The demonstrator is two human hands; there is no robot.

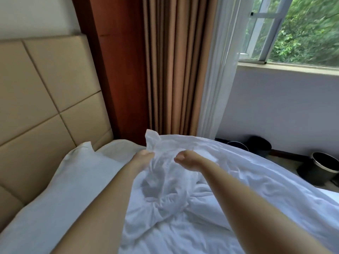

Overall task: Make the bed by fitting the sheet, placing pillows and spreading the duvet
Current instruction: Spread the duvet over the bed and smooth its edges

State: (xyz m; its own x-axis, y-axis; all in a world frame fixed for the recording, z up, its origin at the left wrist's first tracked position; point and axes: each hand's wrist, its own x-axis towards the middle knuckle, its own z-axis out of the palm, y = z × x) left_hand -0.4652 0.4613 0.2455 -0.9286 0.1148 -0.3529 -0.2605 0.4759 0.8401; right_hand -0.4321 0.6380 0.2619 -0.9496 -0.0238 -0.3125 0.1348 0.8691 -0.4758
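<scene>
1. Head view: a white duvet (229, 208) covers most of the bed, crumpled and bunched in the middle, with one corner lifted into a peak near the far edge. The bed itself is cut off at the bottom and right of the frame.
2. A tan padded headboard (36, 98) fills the left side, with a reddish wood panel (113, 70) beside it.
3. A brown curtain (174, 70) hangs behind the bed; a white sheer (216, 88) hangs just right of it.
4. A white pillow (64, 189) lies against the headboard; a second pillow (117, 149) shows partly beyond it, its far end hidden by the duvet.
5. An open window (302, 30) at upper right shows green leaves.
6. Dark bins (322, 167) stand on the floor under the window; the two farther ones are partly hidden by the duvet.
7. The left hand (144, 155) pinches the raised duvet corner, fingers curled into the cloth.
8. The right hand (187, 159) is just beside it, over the duvet with fingers curled inward; I cannot tell whether it grips any cloth.
</scene>
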